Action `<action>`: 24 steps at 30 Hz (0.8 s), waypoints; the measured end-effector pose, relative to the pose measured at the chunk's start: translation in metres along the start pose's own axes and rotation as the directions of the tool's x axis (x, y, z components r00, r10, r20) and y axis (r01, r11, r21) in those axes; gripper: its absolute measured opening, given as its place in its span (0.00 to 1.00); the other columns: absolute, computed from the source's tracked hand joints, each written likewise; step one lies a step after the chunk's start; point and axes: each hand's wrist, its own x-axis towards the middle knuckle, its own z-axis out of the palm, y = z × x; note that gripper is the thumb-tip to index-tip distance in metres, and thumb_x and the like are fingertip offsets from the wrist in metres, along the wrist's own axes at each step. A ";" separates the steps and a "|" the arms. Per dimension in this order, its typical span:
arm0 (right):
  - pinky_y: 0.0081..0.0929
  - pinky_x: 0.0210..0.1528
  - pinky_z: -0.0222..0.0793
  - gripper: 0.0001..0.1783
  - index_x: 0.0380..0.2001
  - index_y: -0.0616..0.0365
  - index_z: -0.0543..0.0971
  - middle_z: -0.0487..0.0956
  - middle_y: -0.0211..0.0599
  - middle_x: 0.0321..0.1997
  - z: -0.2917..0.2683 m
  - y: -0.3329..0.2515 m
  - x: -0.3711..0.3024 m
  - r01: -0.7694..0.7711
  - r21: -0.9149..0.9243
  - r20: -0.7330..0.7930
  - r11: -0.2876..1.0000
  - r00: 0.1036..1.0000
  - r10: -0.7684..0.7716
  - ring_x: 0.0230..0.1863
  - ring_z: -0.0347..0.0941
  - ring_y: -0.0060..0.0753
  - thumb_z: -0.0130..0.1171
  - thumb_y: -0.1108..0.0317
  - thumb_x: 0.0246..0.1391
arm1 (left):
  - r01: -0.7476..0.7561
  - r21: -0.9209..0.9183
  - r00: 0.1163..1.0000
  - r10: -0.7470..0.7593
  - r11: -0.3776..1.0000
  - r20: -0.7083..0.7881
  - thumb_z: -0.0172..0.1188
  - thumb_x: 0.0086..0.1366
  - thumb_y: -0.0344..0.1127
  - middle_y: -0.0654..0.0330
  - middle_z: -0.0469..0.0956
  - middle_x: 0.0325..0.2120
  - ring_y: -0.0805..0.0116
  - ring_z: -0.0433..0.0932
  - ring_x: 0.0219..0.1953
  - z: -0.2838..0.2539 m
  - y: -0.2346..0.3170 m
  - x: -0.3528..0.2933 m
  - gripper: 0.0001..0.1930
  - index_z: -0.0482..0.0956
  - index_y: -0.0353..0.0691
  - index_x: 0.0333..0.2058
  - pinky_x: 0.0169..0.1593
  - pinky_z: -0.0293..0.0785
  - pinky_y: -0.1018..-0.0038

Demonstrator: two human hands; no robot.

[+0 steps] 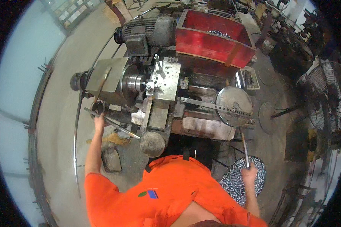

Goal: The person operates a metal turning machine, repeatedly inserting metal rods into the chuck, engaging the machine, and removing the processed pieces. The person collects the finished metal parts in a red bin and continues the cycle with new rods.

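My left hand (98, 116) is closed around the upper part of a slanting metal lever (117, 125), though its fingers show only in part. The lever runs down to a round knob-like disc (152, 143) at the machine's near side. Just past that hand sits a dark round cup (98, 107), with a brush (103, 82) leaning up from it. On the right, my right hand (249, 172) grips the lower end of a steel handle (244, 146) that reaches up toward a big round metal disc (234, 105). Between my hands stands a lathe with a shiny chuck (135, 83) facing a tool block (166, 80).
Small shiny metal pieces fill a round container (243, 182) below my right hand. Behind the lathe are an electric motor (149, 32) and a red box (201, 47) holding some small parts. A perforated flat bar (204, 103) crosses the disc. A fan (327, 92) stands far right.
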 end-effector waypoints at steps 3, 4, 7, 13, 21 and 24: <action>0.41 0.26 0.68 0.26 0.40 0.67 0.72 0.75 0.51 0.22 -0.036 0.034 0.064 -0.001 -0.455 -0.018 0.890 1.000 -0.008 0.24 0.71 0.53 0.58 0.66 0.31 | 0.043 -0.094 0.999 -0.041 0.995 0.017 0.51 0.58 0.39 0.60 0.71 0.23 0.67 0.74 0.19 0.016 0.017 -0.013 0.13 0.67 0.35 0.34 0.20 0.77 0.67; 0.43 0.31 0.67 0.28 0.41 0.64 0.72 0.75 0.54 0.26 -0.045 0.043 0.090 0.010 -0.463 -0.049 0.886 0.998 -0.037 0.28 0.71 0.54 0.58 0.65 0.30 | 0.045 -0.138 0.999 -0.042 0.989 0.031 0.51 0.58 0.40 0.60 0.72 0.24 0.67 0.74 0.20 0.021 0.020 -0.020 0.13 0.67 0.35 0.36 0.20 0.77 0.67; 0.41 0.35 0.69 0.31 0.44 0.62 0.71 0.76 0.52 0.32 -0.063 0.060 0.162 0.022 -0.668 0.033 0.744 0.999 0.001 0.33 0.73 0.51 0.60 0.65 0.29 | 0.000 -0.145 0.998 0.009 0.989 0.062 0.51 0.58 0.41 0.55 0.73 0.26 0.62 0.76 0.21 0.017 0.012 -0.012 0.18 0.69 0.31 0.39 0.22 0.77 0.69; 0.41 0.55 0.56 0.40 0.54 0.61 0.62 0.62 0.53 0.56 -0.019 0.016 0.150 -0.103 -0.584 -0.432 0.805 0.879 -0.201 0.54 0.60 0.54 0.57 0.60 0.32 | 0.068 -0.290 0.994 -0.040 0.955 0.102 0.47 0.59 0.58 0.48 0.75 0.28 0.62 0.77 0.25 -0.012 -0.018 -0.002 0.32 0.66 0.29 0.45 0.28 0.73 0.73; 0.36 0.58 0.55 0.36 0.51 0.60 0.66 0.64 0.53 0.55 0.044 -0.035 0.052 0.187 -0.098 -0.397 0.977 0.893 -0.211 0.56 0.59 0.53 0.55 0.69 0.28 | -0.431 0.843 0.892 0.013 0.323 0.451 0.49 0.57 0.54 0.49 0.77 0.30 0.50 0.76 0.37 0.014 -0.071 -0.025 0.23 0.74 0.40 0.39 0.39 0.72 0.61; 0.32 0.51 0.63 0.24 0.37 0.66 0.75 0.72 0.50 0.46 0.055 -0.046 0.046 0.247 -0.026 -0.319 0.969 0.916 -0.242 0.47 0.69 0.48 0.53 0.73 0.28 | -0.401 0.909 0.915 0.094 0.112 0.392 0.50 0.56 0.48 0.54 0.77 0.25 0.51 0.77 0.31 0.030 -0.108 -0.016 0.16 0.76 0.41 0.31 0.36 0.73 0.58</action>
